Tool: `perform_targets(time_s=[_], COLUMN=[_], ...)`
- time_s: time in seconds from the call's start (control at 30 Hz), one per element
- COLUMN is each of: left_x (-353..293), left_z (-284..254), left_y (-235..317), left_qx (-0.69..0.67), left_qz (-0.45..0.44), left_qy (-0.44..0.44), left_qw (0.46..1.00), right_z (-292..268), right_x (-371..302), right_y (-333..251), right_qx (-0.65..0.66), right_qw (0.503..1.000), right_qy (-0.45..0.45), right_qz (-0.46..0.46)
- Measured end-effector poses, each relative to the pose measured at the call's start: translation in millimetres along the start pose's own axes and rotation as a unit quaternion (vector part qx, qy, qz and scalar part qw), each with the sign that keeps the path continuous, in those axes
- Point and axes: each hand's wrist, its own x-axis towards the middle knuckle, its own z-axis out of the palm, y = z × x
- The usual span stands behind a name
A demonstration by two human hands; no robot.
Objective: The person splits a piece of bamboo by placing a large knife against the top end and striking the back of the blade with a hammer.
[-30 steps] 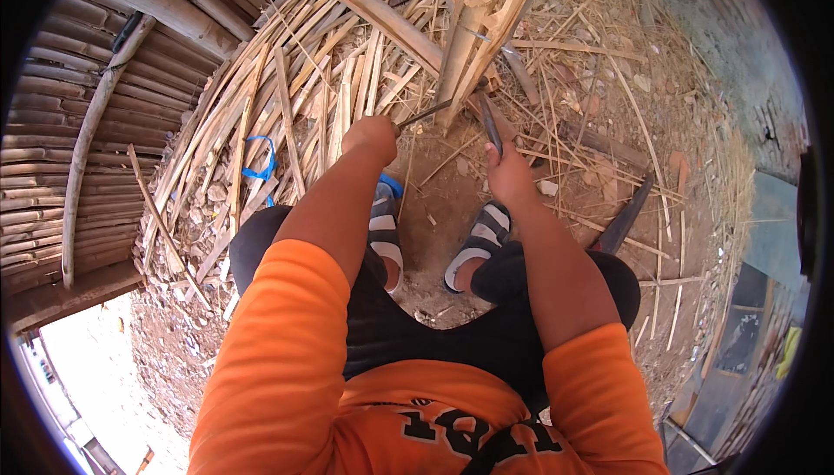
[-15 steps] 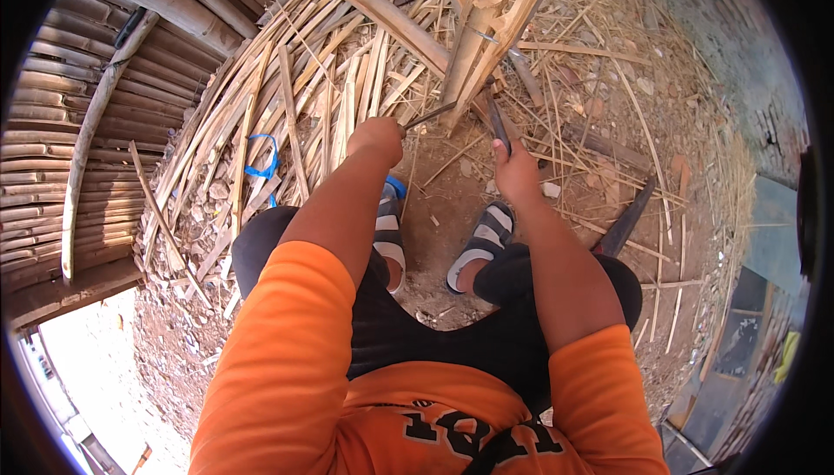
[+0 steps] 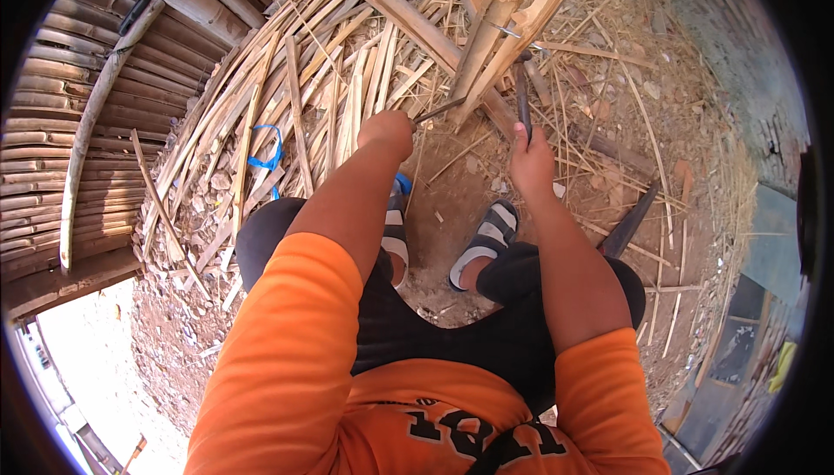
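Both hands' fingers stay clenched on a two-handled blade (image 3: 486, 101), seemingly pulled slightly nearer.

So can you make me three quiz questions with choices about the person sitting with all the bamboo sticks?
1. Where does the blue strap lie?
A. on the bamboo strip pile to the person's left
B. on the right foot
C. round the right hand

2. What colour are the person's sleeves?
A. green
B. orange
C. white

3. How is the right hand?
A. open and flat
B. resting on the knee
C. closed round a dark tool handle

Answers: 1 A, the strap sits among the strips left of the left hand. 2 B, both sleeves are orange. 3 C, its fingers wrap the handle.
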Motion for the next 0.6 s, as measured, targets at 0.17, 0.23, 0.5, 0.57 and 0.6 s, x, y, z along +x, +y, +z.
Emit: perform_targets(time_s=[0.17, 0.23, 0.5, 0.57, 0.6], left_x=[5, 15, 7, 13, 14], left_z=[2, 5, -6, -6, -6], left_y=[1, 0, -5, -12, -14], left_qx=[0.011, 0.03, 0.01, -0.018, -0.03], left_qz=[-0.019, -0.008, 0.039, 0.015, 0.003], left_qy=[0.0, 0.011, 0.006, -0.008, -0.017], left_qw=[1.0, 0.999, 0.999, 1.0, 0.999], right_z=[6, 27, -69, -111, -118], right_x=[-9, -12, 0, -11, -21], right_y=[2, 29, 1, -19, -24], right_qx=[0.032, -0.058, -0.148, -0.184, -0.169], right_qw=[0.999, 0.995, 0.982, 0.96, 0.956], right_qy=[0.003, -0.07, -0.106, -0.212, -0.238], right_qz=[0.015, -0.034, 0.049, 0.012, 0.003])
